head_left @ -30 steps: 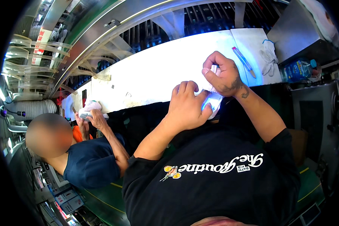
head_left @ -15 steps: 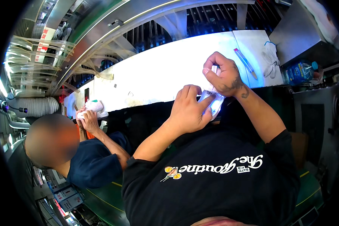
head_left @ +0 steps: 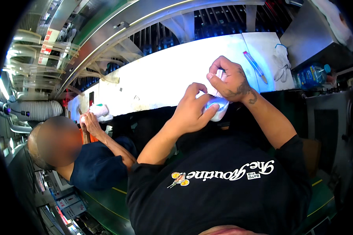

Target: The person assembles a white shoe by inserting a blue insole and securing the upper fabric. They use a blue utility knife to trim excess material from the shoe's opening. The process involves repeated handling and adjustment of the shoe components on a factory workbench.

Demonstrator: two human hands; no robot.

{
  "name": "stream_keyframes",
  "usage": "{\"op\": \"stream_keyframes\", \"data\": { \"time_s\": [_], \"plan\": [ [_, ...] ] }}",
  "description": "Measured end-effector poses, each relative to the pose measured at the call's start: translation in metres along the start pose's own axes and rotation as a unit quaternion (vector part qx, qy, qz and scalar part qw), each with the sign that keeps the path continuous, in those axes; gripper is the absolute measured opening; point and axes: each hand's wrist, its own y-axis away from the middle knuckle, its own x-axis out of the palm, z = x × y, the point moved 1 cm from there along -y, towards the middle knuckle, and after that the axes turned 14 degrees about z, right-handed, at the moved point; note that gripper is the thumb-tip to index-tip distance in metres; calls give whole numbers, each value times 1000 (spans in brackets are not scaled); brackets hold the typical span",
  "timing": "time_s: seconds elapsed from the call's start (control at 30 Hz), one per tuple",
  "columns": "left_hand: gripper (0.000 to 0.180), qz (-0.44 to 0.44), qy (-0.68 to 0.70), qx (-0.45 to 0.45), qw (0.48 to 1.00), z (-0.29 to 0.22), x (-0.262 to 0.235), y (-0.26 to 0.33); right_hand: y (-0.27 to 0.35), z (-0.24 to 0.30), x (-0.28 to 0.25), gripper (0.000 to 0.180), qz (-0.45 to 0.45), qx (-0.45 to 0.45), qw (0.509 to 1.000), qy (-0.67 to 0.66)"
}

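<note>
At the near edge of the white table [head_left: 161, 78], the left hand [head_left: 192, 111] cups a small white piece [head_left: 217, 107] steady while the right hand [head_left: 229, 78] pinches its top, both clamped on it.

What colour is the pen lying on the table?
The pen is light blue with a pink cap, seen in the head view.

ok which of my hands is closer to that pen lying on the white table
Right. Your right hand is raised over the white table, a short way left of the pen. Your left hand sits lower and farther left, on the white item.
</note>
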Motion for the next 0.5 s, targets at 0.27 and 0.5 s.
{"op": "stream_keyframes", "data": {
  "time_s": [0.27, 0.5],
  "plan": [
    [66, -78, -73, 152, 982, 14, 11, -30, 11, -21, -24, 33, 7, -49, 999, -8],
    [56, -62, -22, 217, 974, -3, 19, -31, 37, -41, -4, 37, -12, -17, 986, -168]
  ]
}}
